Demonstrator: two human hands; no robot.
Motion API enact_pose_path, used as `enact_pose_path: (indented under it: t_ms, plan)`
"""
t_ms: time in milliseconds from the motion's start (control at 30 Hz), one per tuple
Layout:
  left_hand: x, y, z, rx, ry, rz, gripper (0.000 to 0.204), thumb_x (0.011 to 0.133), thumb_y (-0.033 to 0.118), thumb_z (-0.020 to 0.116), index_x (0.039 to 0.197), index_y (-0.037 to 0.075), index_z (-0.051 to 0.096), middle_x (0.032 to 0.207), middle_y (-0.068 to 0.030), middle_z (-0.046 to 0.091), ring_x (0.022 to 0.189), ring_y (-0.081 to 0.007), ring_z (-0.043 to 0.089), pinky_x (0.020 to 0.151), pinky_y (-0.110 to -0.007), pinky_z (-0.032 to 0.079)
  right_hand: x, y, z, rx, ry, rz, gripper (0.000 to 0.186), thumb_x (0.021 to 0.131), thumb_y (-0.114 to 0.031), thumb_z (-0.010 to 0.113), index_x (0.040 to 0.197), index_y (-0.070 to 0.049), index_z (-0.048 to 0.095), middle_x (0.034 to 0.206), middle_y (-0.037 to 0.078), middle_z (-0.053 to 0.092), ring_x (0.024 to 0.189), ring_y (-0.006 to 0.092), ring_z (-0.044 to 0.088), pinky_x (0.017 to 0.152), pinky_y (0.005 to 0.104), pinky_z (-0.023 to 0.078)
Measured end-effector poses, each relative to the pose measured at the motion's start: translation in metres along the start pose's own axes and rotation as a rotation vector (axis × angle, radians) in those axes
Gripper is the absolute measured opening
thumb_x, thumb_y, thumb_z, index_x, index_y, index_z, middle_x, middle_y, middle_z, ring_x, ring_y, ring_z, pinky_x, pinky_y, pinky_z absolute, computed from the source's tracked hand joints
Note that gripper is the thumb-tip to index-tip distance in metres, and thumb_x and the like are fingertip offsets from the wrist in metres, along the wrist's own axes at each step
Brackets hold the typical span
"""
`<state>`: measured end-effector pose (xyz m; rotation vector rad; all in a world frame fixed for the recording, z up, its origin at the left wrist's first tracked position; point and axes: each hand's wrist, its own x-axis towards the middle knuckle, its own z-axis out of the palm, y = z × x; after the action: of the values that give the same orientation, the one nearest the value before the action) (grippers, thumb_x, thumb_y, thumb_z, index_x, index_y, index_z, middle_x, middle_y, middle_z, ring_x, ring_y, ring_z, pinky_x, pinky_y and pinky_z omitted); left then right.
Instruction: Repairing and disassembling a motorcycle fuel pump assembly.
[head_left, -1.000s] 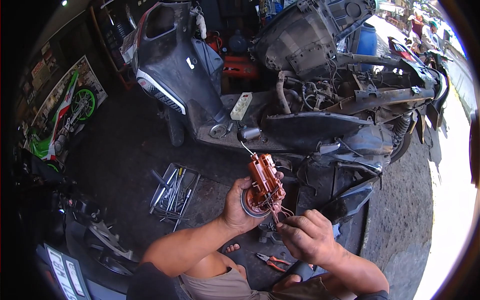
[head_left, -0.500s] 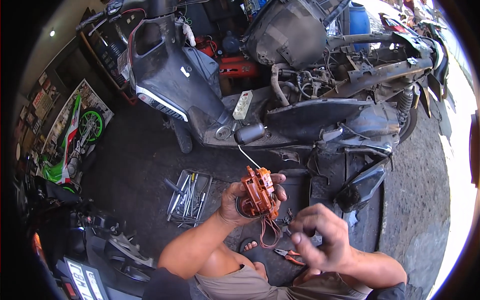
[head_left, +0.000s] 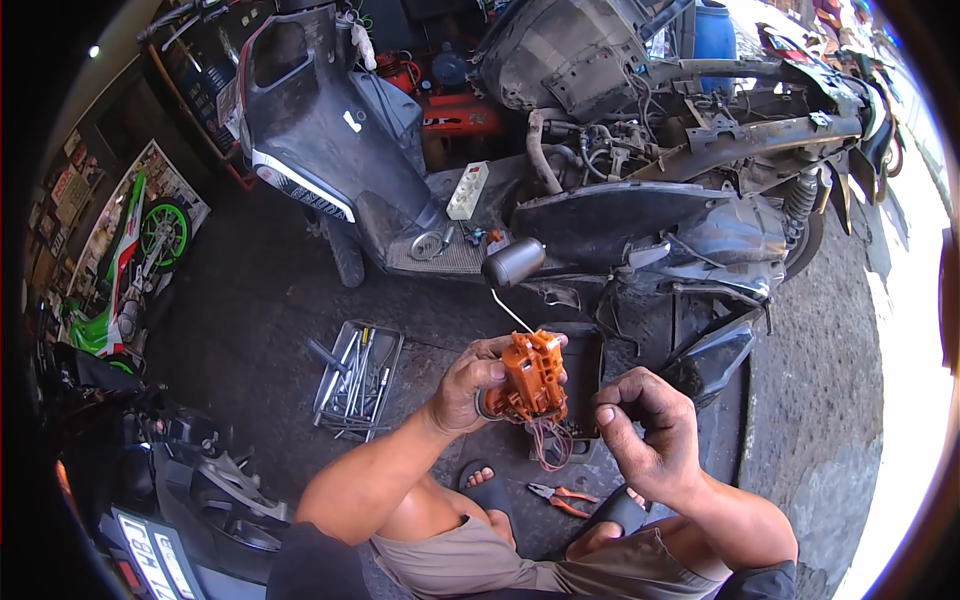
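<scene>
My left hand [head_left: 462, 385] grips an orange plastic pump assembly [head_left: 535, 378] with a round base. A thin white arm runs up from it to a dark cylindrical float [head_left: 512, 263]. Pinkish wires [head_left: 556, 450] hang in a loop under the assembly. My right hand [head_left: 645, 435] is just right of it, thumb and forefinger curled together; whatever may be between them is too small to make out. Orange-handled pliers [head_left: 568, 501] lie on the ground between my sandalled feet.
A partly dismantled dark scooter [head_left: 610, 230] stands across ahead, a white power strip [head_left: 467, 188] on its footboard. A metal tool tray [head_left: 390, 348] is at left front, another motorbike [head_left: 230, 480] lower left, a green-wheeled bike or picture [head_left: 130, 270] farther left. A blue drum [head_left: 715, 45] stands behind.
My left hand has tilted the orange assembly and float. My right hand has come away from the hanging wires it was pinching and is now raised slightly, right of the assembly.
</scene>
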<state>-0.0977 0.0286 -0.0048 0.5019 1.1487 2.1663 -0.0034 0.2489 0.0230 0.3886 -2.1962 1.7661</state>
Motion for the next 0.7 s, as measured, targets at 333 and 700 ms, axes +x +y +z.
enact_pose_path:
  t_ms: [333,700]
  plan:
    - [-0.009,0.009,-0.002,0.675,0.063,0.244,0.071,0.079,0.044,0.064,0.127,-0.008,0.061,0.128,-0.0215,0.064,0.113,-0.0246,0.065,0.101,-0.037,0.049,0.003,0.004,0.001,0.047,-0.011,0.134,0.012,0.085,-0.005,0.069,0.094,0.001,0.065,0.083,0.009,0.065,0.069,0.0136,0.062,0.060,0.0269,0.048]
    - [-0.005,-0.006,0.005,1.012,0.136,0.431,0.054,0.082,0.038,0.060,0.111,-0.007,0.065,0.092,-0.0136,0.063,0.087,-0.0244,0.062,0.081,-0.034,0.048,0.004,0.008,0.002,-0.077,-0.199,0.055,0.087,0.082,-0.037,0.080,0.144,0.005,0.036,0.131,0.022,0.049,0.124,0.0315,0.051,0.104,0.0390,0.042]
